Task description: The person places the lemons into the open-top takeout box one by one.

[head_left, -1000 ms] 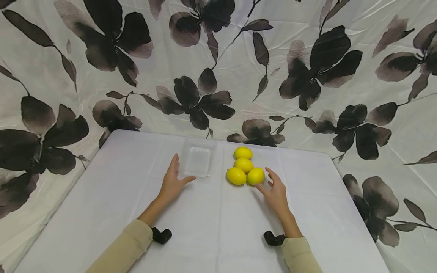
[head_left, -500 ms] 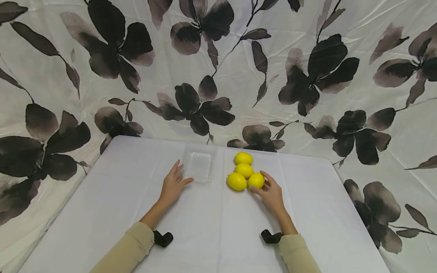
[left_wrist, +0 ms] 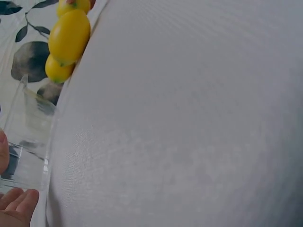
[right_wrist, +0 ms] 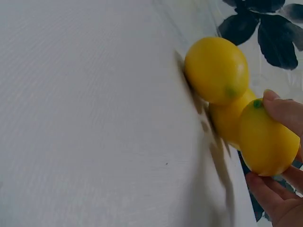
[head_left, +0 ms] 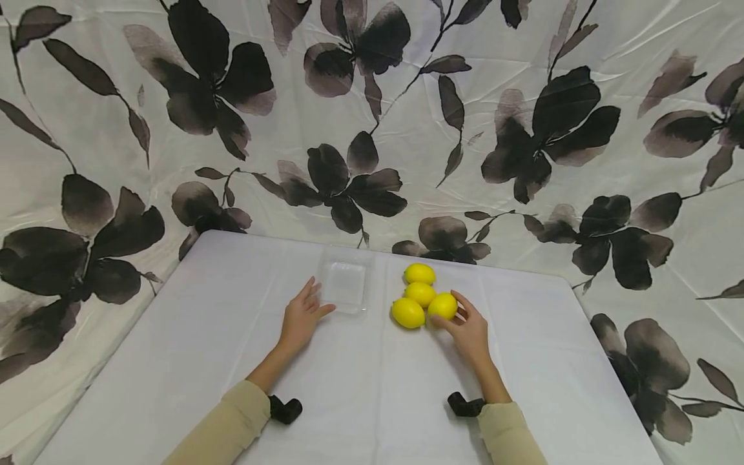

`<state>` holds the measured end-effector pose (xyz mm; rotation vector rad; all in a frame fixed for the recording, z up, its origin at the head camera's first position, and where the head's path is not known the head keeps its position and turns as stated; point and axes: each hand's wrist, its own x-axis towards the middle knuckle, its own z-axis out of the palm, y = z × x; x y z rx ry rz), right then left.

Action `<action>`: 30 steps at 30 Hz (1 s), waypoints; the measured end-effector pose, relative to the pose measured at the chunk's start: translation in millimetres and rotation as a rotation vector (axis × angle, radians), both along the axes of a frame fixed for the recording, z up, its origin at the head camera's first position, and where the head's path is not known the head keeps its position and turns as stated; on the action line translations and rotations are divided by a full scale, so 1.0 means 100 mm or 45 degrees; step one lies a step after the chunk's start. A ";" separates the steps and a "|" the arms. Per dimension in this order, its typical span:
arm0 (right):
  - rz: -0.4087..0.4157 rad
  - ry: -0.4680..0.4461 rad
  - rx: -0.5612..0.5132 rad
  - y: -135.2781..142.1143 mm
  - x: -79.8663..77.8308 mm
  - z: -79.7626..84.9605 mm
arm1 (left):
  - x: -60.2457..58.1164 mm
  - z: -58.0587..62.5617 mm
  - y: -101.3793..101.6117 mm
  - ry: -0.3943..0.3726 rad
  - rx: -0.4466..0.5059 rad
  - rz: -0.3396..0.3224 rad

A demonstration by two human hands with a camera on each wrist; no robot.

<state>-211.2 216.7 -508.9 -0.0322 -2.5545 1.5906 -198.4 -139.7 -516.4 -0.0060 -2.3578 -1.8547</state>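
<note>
My right hand (head_left: 473, 332) pinches a yellow lemon (head_left: 443, 305) between thumb and fingers; in the right wrist view this lemon (right_wrist: 269, 139) shows its green tip beside the thumb (right_wrist: 284, 111). Three more lemons lie close by: one at the near left (head_left: 408, 313), one in the middle (head_left: 420, 294), one at the back (head_left: 420, 274). A clear plastic container (head_left: 344, 311) stands left of them with nothing in it. Beside its left wall is my left hand (head_left: 299, 323), fingers relaxed, thumb spread toward the near corner. The left wrist view shows fingertips (left_wrist: 29, 201) right at the container's edge.
A white cloth (head_left: 372, 387) covers the table, whose back edge runs just behind the container and lemons. Behind it hangs a white curtain with dark flowers (head_left: 349, 181). A black wrist mount (head_left: 286, 410) sits at the left cuff, another (head_left: 465, 405) at the right.
My right hand has closed around the nearest right lemon and moved it slightly away from the others. My left hand has edged closer to the container. The head view has shifted a little.
</note>
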 end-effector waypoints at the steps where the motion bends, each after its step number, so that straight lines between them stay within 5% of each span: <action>1: 0.009 0.006 0.012 -0.01 -0.01 0.02 | 0.01 0.00 0.00 0.000 -0.004 0.007; 12: 0.098 0.111 -0.008 -0.33 -0.11 0.28 | 0.12 -0.01 0.03 -0.015 0.023 0.028; 30: 0.440 0.133 -0.068 -1.45 -0.26 0.43 | 0.30 -0.05 0.10 0.012 0.054 0.055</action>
